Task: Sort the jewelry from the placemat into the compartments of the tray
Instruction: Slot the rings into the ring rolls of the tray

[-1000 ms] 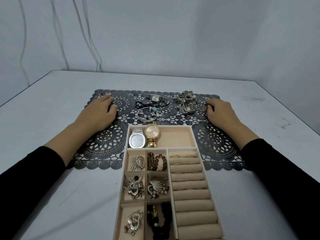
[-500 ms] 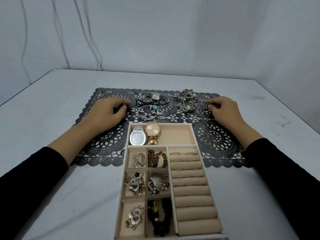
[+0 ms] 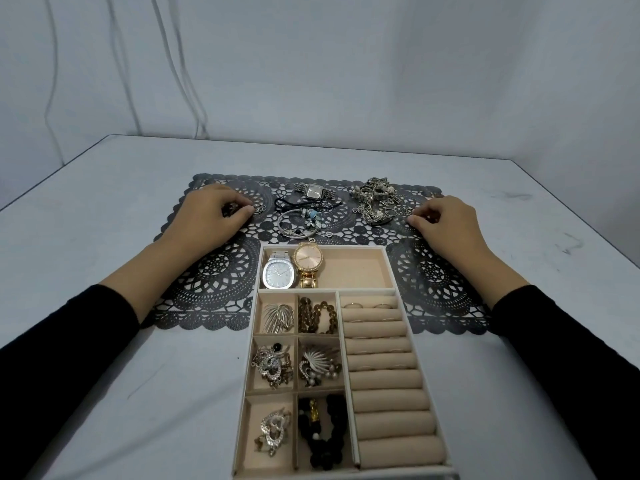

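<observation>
Pick-up step; left hand (image 3: pixel 207 221) curls over small rings (image 3: pixel 258 209) on the placemat (image 3: pixel 214 282), toward the bench (image 3: pixel 86 195) left edge; right hand (image 3: pixel 448 228) curls beside the tangled pile (image 3: pixel 375 200); whether either's fingers grasp anything I cannot tell; next likely needs a fine pinch, then the tray (image 3: pixel 390 271).

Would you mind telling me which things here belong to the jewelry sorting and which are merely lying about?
Belong to the job: placemat, tray, small silver watch, charm bracelet, black cord, tangled silver pile, loose rings on the mat's left.

Lying about: cables on the wall. The table only bears everything.
</observation>
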`<state>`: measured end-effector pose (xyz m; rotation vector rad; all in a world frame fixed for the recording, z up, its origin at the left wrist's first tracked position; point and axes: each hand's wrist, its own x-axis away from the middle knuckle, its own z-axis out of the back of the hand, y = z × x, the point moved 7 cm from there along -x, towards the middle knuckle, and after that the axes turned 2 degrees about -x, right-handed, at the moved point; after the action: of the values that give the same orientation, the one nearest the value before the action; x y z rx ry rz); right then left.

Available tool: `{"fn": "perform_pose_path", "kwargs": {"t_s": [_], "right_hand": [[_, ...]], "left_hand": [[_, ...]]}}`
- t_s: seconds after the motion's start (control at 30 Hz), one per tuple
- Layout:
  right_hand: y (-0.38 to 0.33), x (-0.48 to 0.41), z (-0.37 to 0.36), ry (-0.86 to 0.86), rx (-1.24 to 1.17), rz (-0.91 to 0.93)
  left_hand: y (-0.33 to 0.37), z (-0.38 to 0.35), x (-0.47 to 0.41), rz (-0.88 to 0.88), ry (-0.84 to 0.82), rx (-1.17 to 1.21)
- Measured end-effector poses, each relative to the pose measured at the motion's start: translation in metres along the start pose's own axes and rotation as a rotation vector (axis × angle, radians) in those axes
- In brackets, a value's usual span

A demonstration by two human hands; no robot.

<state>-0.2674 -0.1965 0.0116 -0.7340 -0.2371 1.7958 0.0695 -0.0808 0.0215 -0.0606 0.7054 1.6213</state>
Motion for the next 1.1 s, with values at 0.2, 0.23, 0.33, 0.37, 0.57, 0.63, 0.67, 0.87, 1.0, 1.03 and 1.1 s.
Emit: {"fn": "perform_pose_path", "kwargs": {"t_s": [0.2,0.23,0.33,0.37,0.57,0.63,0.67,0.87,1.0,1.03,1.1], "right_hand": [[-0.001,0.002,0.002,-0.003,-0.054,0.004],[-0.002,0.002,0.002,-0.008,-0.056,0.004],[-0.005,0.003,0.002,-0.021,-0.057,0.005],[-0.006,0.003,0.002,-0.027,-0.060,0.006],[-0.004,0.003,0.003,-0.082,-0.129,-0.040],[-0.002,0.002,0.004,-0.081,-0.102,-0.058],[-0.001,0.002,0.004,-0.080,-0.074,-0.059],[-0.001,-0.002,0.001,-0.138,0.015,-0.048],[0.001,-0.006,-0.004,-0.238,-0.007,-0.083],[0.001,-0.007,-0.004,-0.250,-0.011,-0.083],[0.002,-0.006,-0.002,-0.243,-0.048,-0.084]], "left_hand": [[0.004,-0.004,-0.005,0.034,-0.007,-0.009],[0.005,-0.006,-0.006,0.032,-0.012,-0.015],[0.005,-0.008,-0.009,0.037,-0.025,-0.017],[0.005,-0.008,-0.009,0.041,-0.026,-0.011],[0.007,-0.005,-0.007,0.036,0.005,0.030],[0.009,-0.006,-0.005,0.010,0.015,0.040],[0.010,-0.006,-0.005,-0.003,0.020,0.041],[0.012,-0.005,-0.004,-0.033,0.036,0.040],[0.015,-0.005,-0.003,-0.051,0.037,0.040],[0.016,-0.005,-0.003,-0.051,0.038,0.044],[0.015,-0.005,-0.003,-0.047,0.040,0.055]]}}
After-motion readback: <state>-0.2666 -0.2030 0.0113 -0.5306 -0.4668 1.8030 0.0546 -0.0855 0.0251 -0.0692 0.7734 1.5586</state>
